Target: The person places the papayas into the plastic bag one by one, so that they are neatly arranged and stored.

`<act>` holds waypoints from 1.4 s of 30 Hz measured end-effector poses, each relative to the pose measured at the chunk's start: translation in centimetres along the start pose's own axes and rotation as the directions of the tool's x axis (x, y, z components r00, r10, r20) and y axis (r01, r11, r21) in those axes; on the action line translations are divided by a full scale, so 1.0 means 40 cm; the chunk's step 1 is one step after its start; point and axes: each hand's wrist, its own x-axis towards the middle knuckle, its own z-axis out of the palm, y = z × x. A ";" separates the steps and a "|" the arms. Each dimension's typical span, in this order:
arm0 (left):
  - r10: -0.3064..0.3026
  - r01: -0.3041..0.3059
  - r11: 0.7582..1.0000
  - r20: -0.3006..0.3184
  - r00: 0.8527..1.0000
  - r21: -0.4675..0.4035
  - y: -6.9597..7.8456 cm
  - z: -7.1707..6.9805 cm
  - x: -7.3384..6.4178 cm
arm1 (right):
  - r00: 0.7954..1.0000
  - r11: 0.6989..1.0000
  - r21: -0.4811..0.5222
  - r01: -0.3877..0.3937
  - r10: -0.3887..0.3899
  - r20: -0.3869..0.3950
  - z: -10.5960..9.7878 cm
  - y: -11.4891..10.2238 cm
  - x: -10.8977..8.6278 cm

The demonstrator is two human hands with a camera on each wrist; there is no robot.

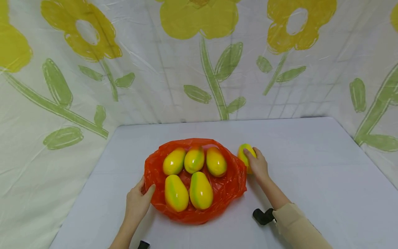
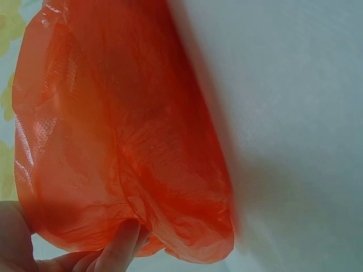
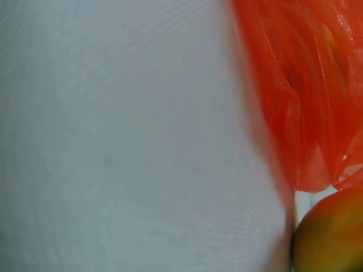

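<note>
A red plastic bag (image 1: 228, 181) stands wide open on the white table, its rim spread round. Inside lie several glossy yellow mangoes (image 1: 201, 191) with green streaks and orange ends. My left hand (image 1: 138, 200) holds the bag's left side, thumb at the rim and fingers against the outside; in the left wrist view those fingers (image 2: 120, 246) touch the red film. Just right of the bag, my right hand (image 1: 258, 164) grips another mango (image 1: 243, 154) outside it. The right wrist view shows that mango (image 3: 332, 235) beside the bag's wrinkled side; the hand itself is out of that view.
The white table (image 1: 311, 166) reaches back to a pale curtain (image 1: 140, 86) painted with yellow flowers. A black device (image 1: 263, 217) sits at my right wrist, and part of another black piece (image 1: 143, 245) shows by my left wrist.
</note>
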 end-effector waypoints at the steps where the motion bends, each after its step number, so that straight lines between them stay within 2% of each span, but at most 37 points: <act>1: 0.001 -0.001 1.000 0.000 1.000 0.000 0.000 0.000 0.000 | 1.000 1.000 0.001 0.002 -0.002 -0.002 0.000 0.000 0.000; 12: 0.001 -0.001 1.000 -0.009 1.000 -0.004 0.002 0.000 -0.001 | 1.000 1.000 0.027 0.005 -0.005 -0.028 -0.006 0.005 -0.003; 22: -0.005 0.005 1.000 0.006 1.000 -0.010 0.002 -0.001 0.000 | 0.997 0.998 0.052 0.026 -0.023 -0.072 -0.044 -0.019 -0.024; 32: -0.004 0.004 1.000 0.002 1.000 -0.012 0.001 -0.002 -0.003 | 0.995 0.992 0.112 0.062 -0.053 -0.080 -0.079 -0.040 -0.062; 42: 0.009 -0.009 1.000 -0.002 1.000 -0.011 -0.003 -0.002 -0.002 | 0.995 0.978 0.185 0.094 -0.088 -0.042 -0.090 -0.076 -0.130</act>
